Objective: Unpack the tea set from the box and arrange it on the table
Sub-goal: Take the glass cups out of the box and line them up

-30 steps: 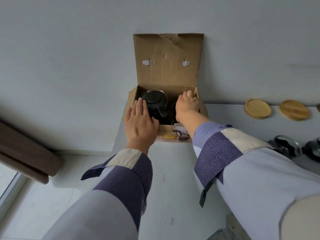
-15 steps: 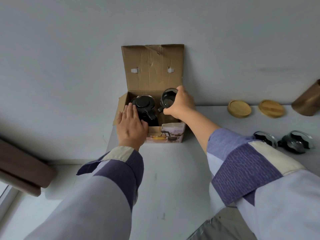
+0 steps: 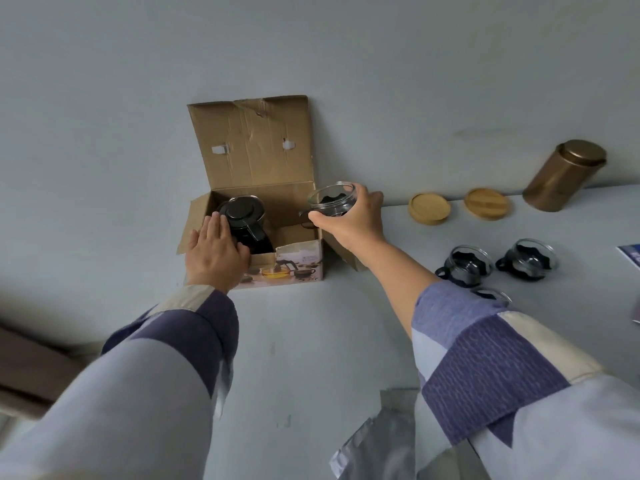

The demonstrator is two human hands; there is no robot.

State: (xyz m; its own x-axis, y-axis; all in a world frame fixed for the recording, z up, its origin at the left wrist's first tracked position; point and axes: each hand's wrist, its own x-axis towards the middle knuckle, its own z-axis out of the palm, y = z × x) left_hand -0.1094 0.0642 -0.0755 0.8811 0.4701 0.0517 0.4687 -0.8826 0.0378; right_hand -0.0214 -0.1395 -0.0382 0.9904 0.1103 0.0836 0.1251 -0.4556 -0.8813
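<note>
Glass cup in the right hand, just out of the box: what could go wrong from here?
1. The right hand pinches the cup by its side, in the air above the box edge; a slip could drop it onto the table.
2. Two cups already stand to the right; setting this one down close could knock glass on glass.
3. The left hand rests on the box beside the teapot; letting go could let the box shift.
</note>
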